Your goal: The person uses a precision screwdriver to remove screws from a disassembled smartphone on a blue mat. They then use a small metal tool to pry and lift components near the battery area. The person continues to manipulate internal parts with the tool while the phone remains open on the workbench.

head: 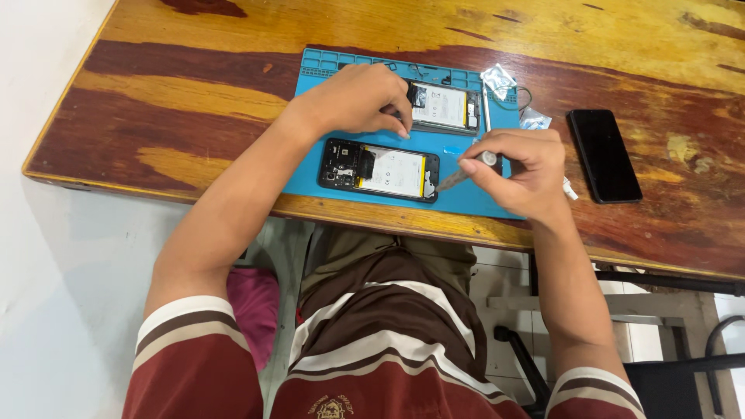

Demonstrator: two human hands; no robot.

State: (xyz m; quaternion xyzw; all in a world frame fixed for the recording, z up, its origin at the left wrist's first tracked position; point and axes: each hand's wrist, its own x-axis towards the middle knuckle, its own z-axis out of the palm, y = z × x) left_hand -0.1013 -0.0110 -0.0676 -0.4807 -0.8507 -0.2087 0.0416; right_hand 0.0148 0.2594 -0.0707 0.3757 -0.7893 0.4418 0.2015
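Note:
An opened black phone [378, 169] with its white battery showing lies on the blue work mat [310, 167]. My right hand [516, 171] grips a slim screwdriver [458, 177]; its tip touches the phone's right end. A second opened phone [445, 106] lies farther back on the mat. My left hand [357, 97] rests with curled fingers at this second phone's left end, fingertips touching the mat just above the near phone.
A closed black phone [604, 154] lies face up on the wooden table [178, 101] to the right of the mat. Small clear plastic bags [498, 78] sit at the mat's far right corner. The table's front edge runs just below the mat.

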